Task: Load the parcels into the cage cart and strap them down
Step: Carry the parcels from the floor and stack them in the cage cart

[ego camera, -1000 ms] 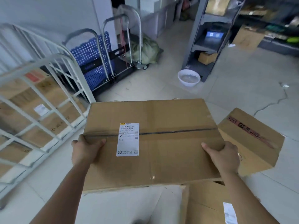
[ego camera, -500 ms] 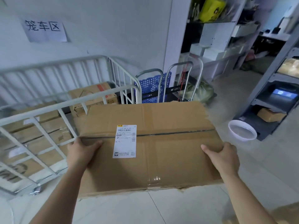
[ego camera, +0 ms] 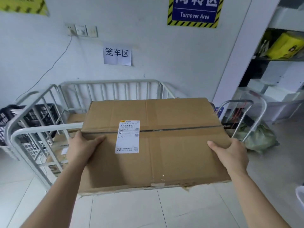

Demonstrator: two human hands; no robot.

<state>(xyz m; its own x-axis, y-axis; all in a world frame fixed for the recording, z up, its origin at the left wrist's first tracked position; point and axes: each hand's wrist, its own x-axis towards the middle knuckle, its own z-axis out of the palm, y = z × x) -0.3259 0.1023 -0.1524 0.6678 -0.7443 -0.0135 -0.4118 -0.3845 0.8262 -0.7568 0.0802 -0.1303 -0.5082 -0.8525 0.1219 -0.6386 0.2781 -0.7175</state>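
Blue wall sign: "Turnover Area". White paper sheet: "笼车区". Parcel label: "M770".

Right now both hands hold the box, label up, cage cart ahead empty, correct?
Not empty: the head view shows cardboard parcels already inside the cage cart. Left hand and right hand do hold the box, label up.

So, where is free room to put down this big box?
Bare tiled floor lies below the carried box, before the cage cart. Inside, parcels lie in the visible left part; the box hides the rest. Right of the cart is crowded: trolley handles and a green sack.
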